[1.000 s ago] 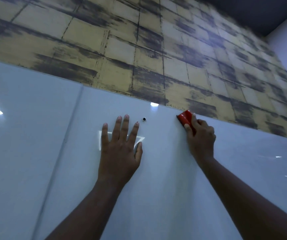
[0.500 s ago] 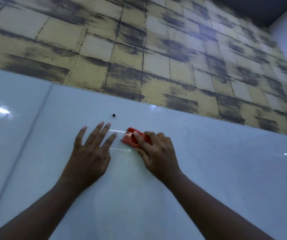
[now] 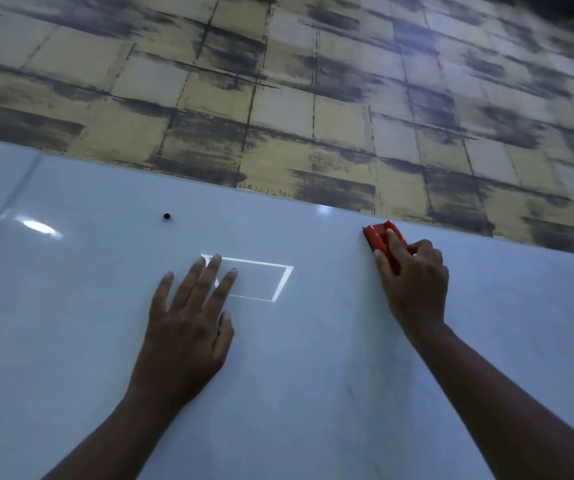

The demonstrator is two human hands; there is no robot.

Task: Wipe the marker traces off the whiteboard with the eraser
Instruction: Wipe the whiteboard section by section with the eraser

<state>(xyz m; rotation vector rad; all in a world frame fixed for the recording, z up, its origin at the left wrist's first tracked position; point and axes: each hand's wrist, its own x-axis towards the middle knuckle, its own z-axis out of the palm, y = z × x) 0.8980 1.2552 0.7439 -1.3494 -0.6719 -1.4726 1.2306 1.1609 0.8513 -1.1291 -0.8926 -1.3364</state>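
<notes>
The glossy whiteboard [image 3: 313, 358] fills the lower half of the view. My right hand [image 3: 413, 282] grips a red eraser [image 3: 382, 242] and presses it against the board close under its top edge, right of centre. My left hand [image 3: 188, 323] rests flat on the board with fingers straight and spread, left of the eraser. Faint grey smudges [image 3: 351, 393] show on the board below and between the hands. No distinct marker lines are visible.
A small dark mounting stud [image 3: 166, 216] sits in the board above my left hand. A bright rectangular reflection [image 3: 278, 282] lies by my left fingertips. Above the board's top edge runs a yellow-and-black block-patterned wall [image 3: 313, 98]. A panel seam [image 3: 1, 209] crosses the board's left end.
My right hand has swept the eraser from beside my left fingertips to the right and up, near the board's top edge. My left hand stays flat on the board.
</notes>
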